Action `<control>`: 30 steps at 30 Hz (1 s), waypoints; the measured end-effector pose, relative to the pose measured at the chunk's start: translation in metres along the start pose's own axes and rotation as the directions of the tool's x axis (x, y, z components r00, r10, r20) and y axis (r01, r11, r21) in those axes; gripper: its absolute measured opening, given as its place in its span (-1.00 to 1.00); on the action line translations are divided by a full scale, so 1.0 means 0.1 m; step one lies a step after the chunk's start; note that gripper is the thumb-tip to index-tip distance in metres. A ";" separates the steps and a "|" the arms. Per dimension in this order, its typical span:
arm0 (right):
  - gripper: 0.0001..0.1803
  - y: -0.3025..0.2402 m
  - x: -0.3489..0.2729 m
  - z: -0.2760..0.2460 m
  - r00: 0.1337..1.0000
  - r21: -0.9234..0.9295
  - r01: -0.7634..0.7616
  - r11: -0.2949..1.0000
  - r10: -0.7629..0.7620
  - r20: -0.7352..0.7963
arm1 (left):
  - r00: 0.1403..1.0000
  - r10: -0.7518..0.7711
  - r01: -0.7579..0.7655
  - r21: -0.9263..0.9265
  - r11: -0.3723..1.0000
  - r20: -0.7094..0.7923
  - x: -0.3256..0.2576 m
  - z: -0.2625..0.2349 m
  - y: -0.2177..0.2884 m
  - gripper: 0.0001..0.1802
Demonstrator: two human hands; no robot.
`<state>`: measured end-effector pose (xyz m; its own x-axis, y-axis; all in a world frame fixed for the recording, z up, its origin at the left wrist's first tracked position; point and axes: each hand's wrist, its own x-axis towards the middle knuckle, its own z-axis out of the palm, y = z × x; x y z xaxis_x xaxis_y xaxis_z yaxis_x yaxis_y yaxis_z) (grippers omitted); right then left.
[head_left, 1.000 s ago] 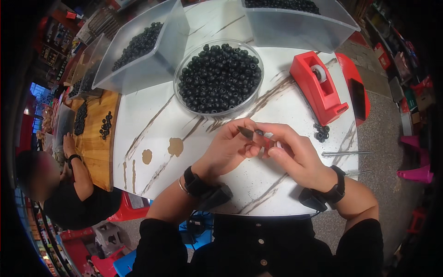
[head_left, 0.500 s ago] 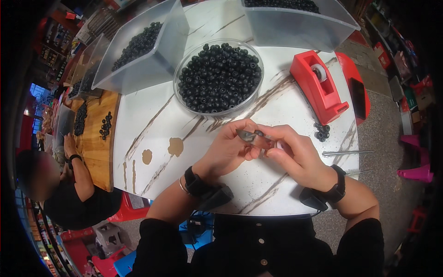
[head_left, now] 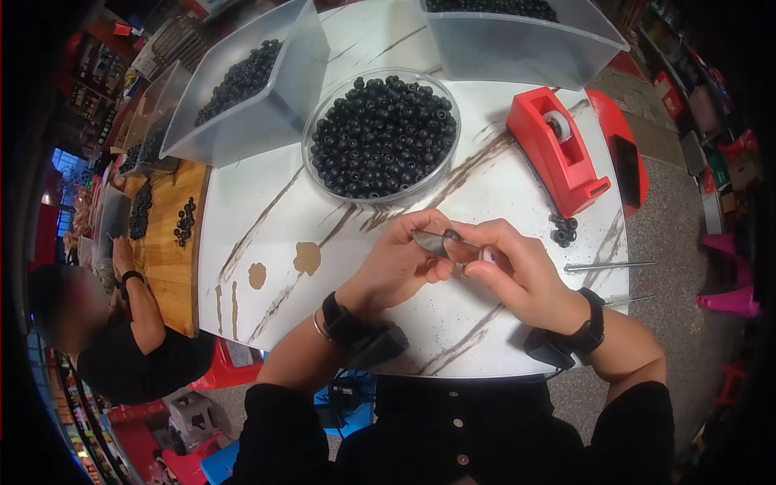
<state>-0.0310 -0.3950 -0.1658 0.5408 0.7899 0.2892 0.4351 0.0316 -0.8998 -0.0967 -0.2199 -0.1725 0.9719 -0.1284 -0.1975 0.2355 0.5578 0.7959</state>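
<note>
I see my left hand (head_left: 400,263) and right hand (head_left: 517,271) pinching a small grey strip (head_left: 432,241) between fingertips, above the desk's (head_left: 485,186) near edge, bead bowl (head_left: 381,136) within reach behind.

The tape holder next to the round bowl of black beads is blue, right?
Not quite. In the head view the tape holder is red, not blue. It does sit on the table next to the round bowl of black beads.

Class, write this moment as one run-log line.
left hand: pinching small dark flat piece | right hand: gripping its other end | behind: round clear bowl of black beads | right: red tape dispenser
</note>
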 end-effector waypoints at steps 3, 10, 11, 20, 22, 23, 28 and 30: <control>-0.66 -0.01 0.00 0.01 1.000 -0.009 0.007 1.000 -0.007 -0.019 | 0.999 -0.034 0.034 -0.026 0.999 -0.004 0.00 -0.02 0.00 -0.88; -0.65 0.01 -0.01 0.02 0.999 -0.007 0.002 1.000 -0.003 -0.032 | 0.998 -0.060 0.060 -0.055 0.997 -0.005 0.01 0.01 0.02 -0.88; -0.65 0.02 -0.01 0.03 0.999 -0.002 -0.001 1.000 0.001 -0.032 | 0.998 -0.060 0.059 -0.055 0.997 -0.005 0.02 -0.01 0.02 -0.88; -0.67 0.06 0.00 0.03 0.999 0.116 -0.033 0.993 0.036 -0.024 | 0.992 -0.014 0.024 -0.076 0.997 0.123 0.01 -0.09 -0.04 -0.88; -0.68 0.07 0.01 0.05 0.995 0.224 -0.094 0.970 0.098 -0.008 | 0.998 -0.063 0.065 -0.100 0.993 0.021 0.01 -0.04 -0.02 -0.82; -0.68 0.07 0.02 0.07 0.991 0.333 -0.109 0.936 0.130 -0.042 | 0.998 -0.064 0.066 -0.101 0.993 0.022 0.01 -0.04 -0.02 -0.82; -0.70 0.01 0.05 0.02 0.972 0.485 -0.208 0.850 0.235 0.005 | 0.997 -0.072 0.073 -0.044 0.996 0.015 0.01 -0.05 -0.03 -0.76; -0.75 0.09 0.03 0.04 0.996 0.367 -0.069 0.928 0.085 -0.029 | 0.997 -0.077 0.077 -0.025 0.997 0.006 0.00 -0.01 -0.03 -0.76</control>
<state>-0.0283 -0.3896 -0.1743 0.5963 0.7719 0.2206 0.1019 0.1998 -0.9745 -0.0975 -0.2204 -0.1753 0.9510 -0.1756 -0.2545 0.3091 0.5664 0.7640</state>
